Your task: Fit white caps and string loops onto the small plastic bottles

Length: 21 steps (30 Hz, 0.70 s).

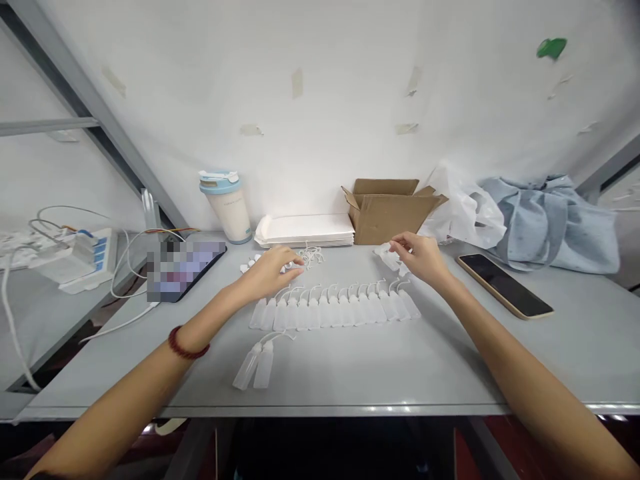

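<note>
My left hand [274, 272] hovers palm down over small white caps [246, 267], thumb and fingers apart. Beside its fingertips is a loose pile of thin white bent tubes [313, 255]. My right hand [420, 257] pinches a crumpled clear plastic bag [387, 255] on the table; its contents cannot be made out. Between and in front of my hands, several small translucent squeeze bottles [335, 312] lie side by side in a row, thin bent tubes at their tops. Two more such bottles [263, 365] lie nearer the front edge.
Along the wall stand a blue-lidded cup [227, 210], a stack of white trays [310, 230], an open cardboard box [387, 220], a white plastic bag [467, 210] and a blue cloth bag [560, 227]. Phones lie left [193, 270] and right [505, 285]; cables trail from a power strip [95, 260].
</note>
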Available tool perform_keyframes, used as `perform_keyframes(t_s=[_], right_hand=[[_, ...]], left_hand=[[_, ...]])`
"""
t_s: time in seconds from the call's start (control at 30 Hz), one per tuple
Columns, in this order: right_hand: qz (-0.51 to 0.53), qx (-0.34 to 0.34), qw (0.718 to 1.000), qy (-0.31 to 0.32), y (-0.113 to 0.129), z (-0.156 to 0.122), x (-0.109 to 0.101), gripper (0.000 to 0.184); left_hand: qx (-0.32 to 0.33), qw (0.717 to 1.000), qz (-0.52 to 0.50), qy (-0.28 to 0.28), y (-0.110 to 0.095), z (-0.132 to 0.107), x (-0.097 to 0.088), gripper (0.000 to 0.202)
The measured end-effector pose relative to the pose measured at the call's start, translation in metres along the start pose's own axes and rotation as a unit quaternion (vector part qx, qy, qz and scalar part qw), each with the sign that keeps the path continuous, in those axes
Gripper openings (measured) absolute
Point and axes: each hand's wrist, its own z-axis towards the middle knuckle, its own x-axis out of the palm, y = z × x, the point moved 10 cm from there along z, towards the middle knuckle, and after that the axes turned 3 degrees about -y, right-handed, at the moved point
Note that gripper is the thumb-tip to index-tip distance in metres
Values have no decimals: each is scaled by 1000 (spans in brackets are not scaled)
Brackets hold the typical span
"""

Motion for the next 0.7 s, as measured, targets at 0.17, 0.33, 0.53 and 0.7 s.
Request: perform_keyframes(t_s=[0.17,0.33,0.53,0.7], right_hand=[[-115,-37,993,-14,-22,6,3,20],[-144,-52,988,7,-22,6,11,23],[-174,-85,979,57,-4,-1,28,19],[-216,-96,968,85,2,-6,35,18]], left_hand=[[5,998,56,1,20,45,24,23],[-1,997,81,-2,28,64,24,26],[18,995,98,12,15,78,40,24],[19,996,90,1,7,80,40,19]])
